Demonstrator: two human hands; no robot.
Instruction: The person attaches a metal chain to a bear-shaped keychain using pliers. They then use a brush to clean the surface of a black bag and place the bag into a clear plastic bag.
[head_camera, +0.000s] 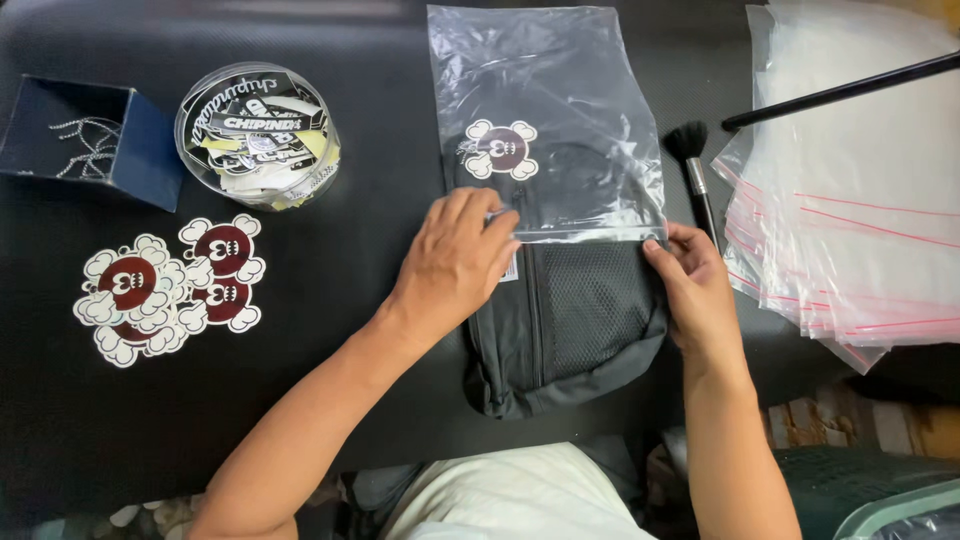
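1. black pouch (570, 330) lies mid-tabletop, its top half inside the clear bag (540, 110), its lower half out.
2. left hand (455, 262) pinches the bag's open edge.
3. right hand (695, 285) pinches the opposite corner.
4. spare bags (850, 200) sit at the right edge.

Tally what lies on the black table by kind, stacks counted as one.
Dark pouch: 1
Clear bag over it: 1
Stack of clear bags: 1
Brush: 1
Round clear tub: 1
Blue box: 1
Pile of stickers: 1
Total: 7
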